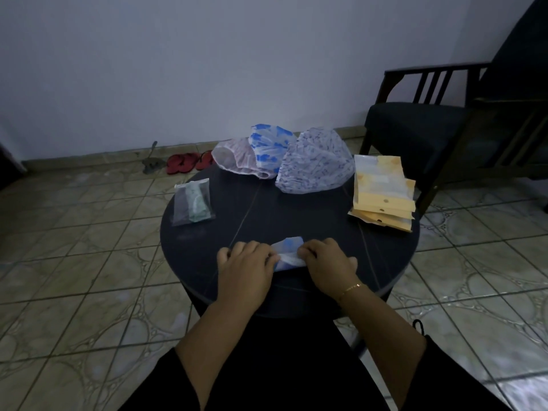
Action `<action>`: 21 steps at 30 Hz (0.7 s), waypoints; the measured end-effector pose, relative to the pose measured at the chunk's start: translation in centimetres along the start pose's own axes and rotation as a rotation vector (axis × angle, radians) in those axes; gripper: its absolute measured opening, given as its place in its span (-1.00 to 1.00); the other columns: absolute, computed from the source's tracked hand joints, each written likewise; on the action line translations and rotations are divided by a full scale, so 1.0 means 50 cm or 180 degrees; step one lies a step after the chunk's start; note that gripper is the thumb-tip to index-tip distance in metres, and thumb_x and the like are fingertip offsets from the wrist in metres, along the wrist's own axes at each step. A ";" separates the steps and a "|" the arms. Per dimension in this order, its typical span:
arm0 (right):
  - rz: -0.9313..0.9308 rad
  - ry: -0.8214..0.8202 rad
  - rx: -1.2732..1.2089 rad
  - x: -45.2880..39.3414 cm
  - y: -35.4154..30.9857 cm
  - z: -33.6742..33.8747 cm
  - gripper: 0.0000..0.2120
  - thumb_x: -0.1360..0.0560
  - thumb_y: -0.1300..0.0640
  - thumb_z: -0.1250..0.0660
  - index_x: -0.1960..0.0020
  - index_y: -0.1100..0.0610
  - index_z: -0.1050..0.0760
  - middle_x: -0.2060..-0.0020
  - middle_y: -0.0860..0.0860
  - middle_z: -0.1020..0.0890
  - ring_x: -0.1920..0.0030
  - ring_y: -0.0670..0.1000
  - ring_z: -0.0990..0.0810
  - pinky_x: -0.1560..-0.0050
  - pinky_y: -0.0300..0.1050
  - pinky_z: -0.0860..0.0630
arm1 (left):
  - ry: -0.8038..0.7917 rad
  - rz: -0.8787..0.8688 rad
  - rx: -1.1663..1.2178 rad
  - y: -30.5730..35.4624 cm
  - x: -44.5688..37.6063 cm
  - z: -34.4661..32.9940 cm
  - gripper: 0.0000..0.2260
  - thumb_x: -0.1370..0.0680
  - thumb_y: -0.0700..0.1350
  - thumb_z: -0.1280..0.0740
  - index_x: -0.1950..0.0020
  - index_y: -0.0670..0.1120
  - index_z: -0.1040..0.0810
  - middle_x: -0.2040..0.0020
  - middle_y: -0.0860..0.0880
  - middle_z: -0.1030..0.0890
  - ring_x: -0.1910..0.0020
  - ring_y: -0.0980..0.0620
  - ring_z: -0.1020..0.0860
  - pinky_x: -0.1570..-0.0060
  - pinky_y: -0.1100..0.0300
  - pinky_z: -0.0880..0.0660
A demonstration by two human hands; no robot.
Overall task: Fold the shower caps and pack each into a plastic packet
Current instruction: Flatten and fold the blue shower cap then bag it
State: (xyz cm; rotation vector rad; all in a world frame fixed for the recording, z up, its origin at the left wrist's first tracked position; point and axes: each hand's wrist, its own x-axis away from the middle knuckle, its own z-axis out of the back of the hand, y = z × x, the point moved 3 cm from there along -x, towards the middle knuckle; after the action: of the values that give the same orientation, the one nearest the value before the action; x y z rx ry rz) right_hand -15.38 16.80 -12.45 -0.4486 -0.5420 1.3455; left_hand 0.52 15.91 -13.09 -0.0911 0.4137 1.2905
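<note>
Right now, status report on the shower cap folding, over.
Both hands, left and right, pinch a folded blue cap on the round table. Three caps unfolded behind. Packets at right. Nothing in the way.

On the desk (267,209): three shower caps (284,158) at the back, packed packet (193,201) left, empty packets (381,192) right, folded cap (288,253) nearest.

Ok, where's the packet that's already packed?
Head view: the clear packed plastic packet lies on the round dark table's left edge, left of the pink shower cap.
</note>
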 end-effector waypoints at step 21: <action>-0.0393 0.0330 -0.0082 -0.004 -0.011 -0.003 -0.66 -0.53 -0.22 -0.16 -0.09 0.02 -0.41 -0.09 -0.01 -0.46 -0.05 0.03 -0.51 -0.17 0.07 -0.26 | -0.0171 0.0089 0.0030 -0.018 -0.031 -0.021 -0.49 -0.60 0.17 0.17 -0.18 0.06 -0.52 -0.35 0.08 -0.45 -0.34 0.04 -0.35 -0.33 0.03 -0.05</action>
State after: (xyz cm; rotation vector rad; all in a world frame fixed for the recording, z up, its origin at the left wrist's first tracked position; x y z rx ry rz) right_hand -14.89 16.50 -12.25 -0.4954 -0.4937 1.1916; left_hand 0.80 13.93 -13.69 -0.0426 0.3762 1.3155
